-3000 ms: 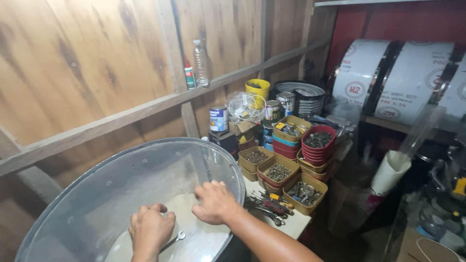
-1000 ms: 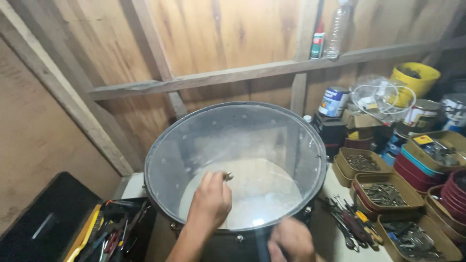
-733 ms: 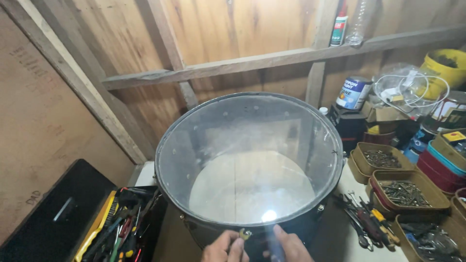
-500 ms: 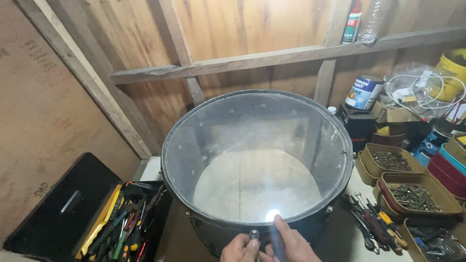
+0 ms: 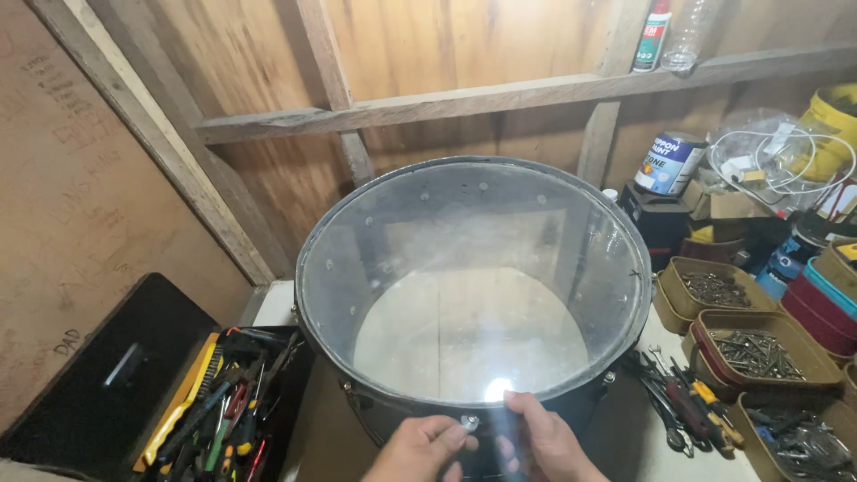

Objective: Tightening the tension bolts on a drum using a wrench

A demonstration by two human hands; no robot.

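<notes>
A big black drum [image 5: 323, 344] with a clear see-through head [image 5: 464, 295] stands upright on the table in front of me. Both my hands are at its near rim, at the bottom of the view. My left hand [image 5: 415, 451] pinches a small silver bolt [image 5: 470, 421] against the rim. My right hand [image 5: 552, 439] grips a dark cylindrical tool [image 5: 507, 439], and a bright light spot [image 5: 497, 389] shines on the head just above it. The two hands almost touch.
An open black toolbox [image 5: 134, 384] full of hand tools sits at the left. Brown trays of screws [image 5: 754, 344] and loose tools [image 5: 683, 406] lie at the right. A paint can [image 5: 668, 162] and a spray can [image 5: 653, 36] stand by the wooden wall.
A second ago my left hand was stretched out over the drum head with the small metal piece. Both hands have since drawn back together at the near rim. The view has swung left.
</notes>
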